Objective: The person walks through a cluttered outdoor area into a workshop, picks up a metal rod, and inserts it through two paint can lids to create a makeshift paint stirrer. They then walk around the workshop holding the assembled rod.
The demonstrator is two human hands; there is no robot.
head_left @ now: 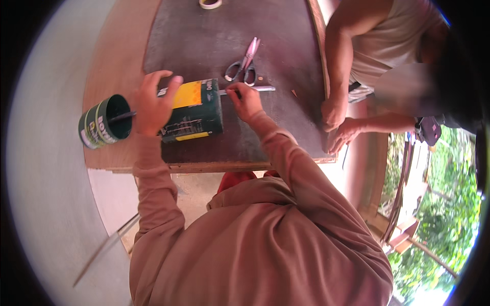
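Observation:
A dark green can point(206, 111) with a yellow label lies on its side on the dark tabletop, in front of me. My left hand point(155, 104) is at the can's left end with its fingers spread; whether it touches the can I cannot tell. Just off the other end, my right hand point(246, 101) pinches a thin silver-grey strip point(265, 88), which shows on both sides of the fingers. Beyond that hand lie scissors point(249, 61) with dark handles, their blades pointing away. A dark green tub point(97, 125) with a dark stick in it stands left of my left hand.
A roll of tape point(210, 5) sits at the far side of the dark tabletop point(199, 41). At the right edge, another person's hands point(339, 127) rest by the table corner. The table's near edge point(224, 167) runs in front of my body.

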